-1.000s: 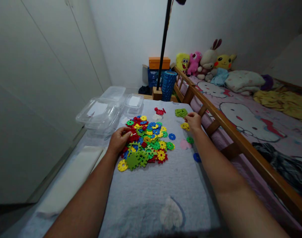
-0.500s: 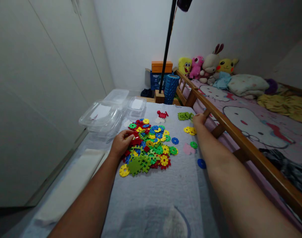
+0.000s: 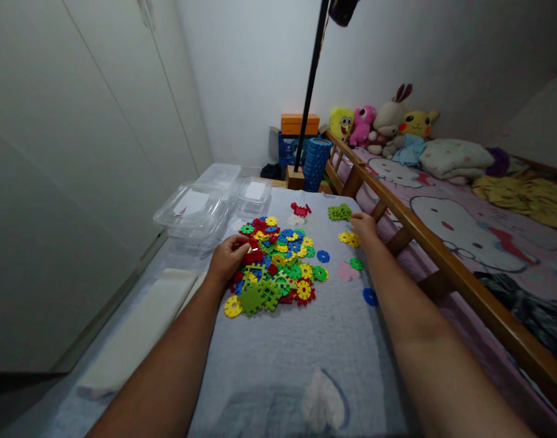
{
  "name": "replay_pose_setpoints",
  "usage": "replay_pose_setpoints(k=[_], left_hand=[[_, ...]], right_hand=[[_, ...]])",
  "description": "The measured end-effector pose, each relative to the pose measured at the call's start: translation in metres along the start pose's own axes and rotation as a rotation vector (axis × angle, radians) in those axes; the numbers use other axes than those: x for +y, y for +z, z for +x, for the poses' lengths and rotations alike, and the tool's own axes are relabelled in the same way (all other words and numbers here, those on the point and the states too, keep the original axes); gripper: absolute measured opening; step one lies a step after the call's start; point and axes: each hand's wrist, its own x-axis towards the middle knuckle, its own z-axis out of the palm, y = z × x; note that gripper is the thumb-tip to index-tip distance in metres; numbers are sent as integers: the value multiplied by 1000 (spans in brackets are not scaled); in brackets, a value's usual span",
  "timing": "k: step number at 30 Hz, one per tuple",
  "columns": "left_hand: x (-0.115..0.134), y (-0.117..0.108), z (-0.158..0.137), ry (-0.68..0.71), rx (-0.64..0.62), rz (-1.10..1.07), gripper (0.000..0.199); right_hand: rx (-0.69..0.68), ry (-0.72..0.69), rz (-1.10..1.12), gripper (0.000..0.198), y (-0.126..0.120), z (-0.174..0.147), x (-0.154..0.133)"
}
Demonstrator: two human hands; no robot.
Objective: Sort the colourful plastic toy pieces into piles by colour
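A mixed heap of red, yellow, green and blue plastic building pieces [image 3: 278, 261] lies on the cloth-covered surface [image 3: 278, 347]. At its left edge my left hand [image 3: 227, 258] is closed, thumb and forefinger on a red building piece [image 3: 253, 252]. My right hand [image 3: 366, 228] is at the far right, fingers pointing left, nothing visible in them. Its fingertips are close beside a group of green square pieces [image 3: 339, 212]. Just below it are yellow notched discs [image 3: 349, 239]. A green disc [image 3: 356, 264] and a blue disc [image 3: 370, 297] lie nearer me.
Clear lidded plastic boxes [image 3: 191, 210] stand at the back left, with a folded white cloth [image 3: 141, 334] in front. Red pieces [image 3: 301, 209] lie behind the heap. A wooden bed rail [image 3: 410, 231] runs along the right. A black pole [image 3: 309, 85] rises at the back.
My right hand has drawn slightly away from the green pieces, which now sit closer together. My left hand stays at the heap's left edge. The view has shifted slightly.
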Motion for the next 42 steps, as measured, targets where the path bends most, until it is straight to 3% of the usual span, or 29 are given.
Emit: replay_pose_setpoints(k=[3,5,9,15,22,32,39,42], left_hand=[[1,1,1,-3,6,-13,39],[2,1,1,-13,8,-27,40],[2,1,1,-7,-2,-18,37],[1,1,2,8,6,21,36],[-3,2,2,17,0,20,35],[-2,1,2,17,0,43,35],[-5,1,2,30,-1,28,35],[-3,1,1,33,-7,29,34]], right_hand=[[-56,4,127,25,3,-33,-21],[-200,-75,164,25,8,-59,-37],[-398,-260,-2,23,21,-105,-59],[-438,-470,-286,43,41,-139,-72],[-515,-488,-462,58,60,-152,-79],[-415,-591,-470,17,65,-154,-81],[-384,-607,-444,19,64,-158,-81],[-303,-592,-363,22,55,-151,-82]])
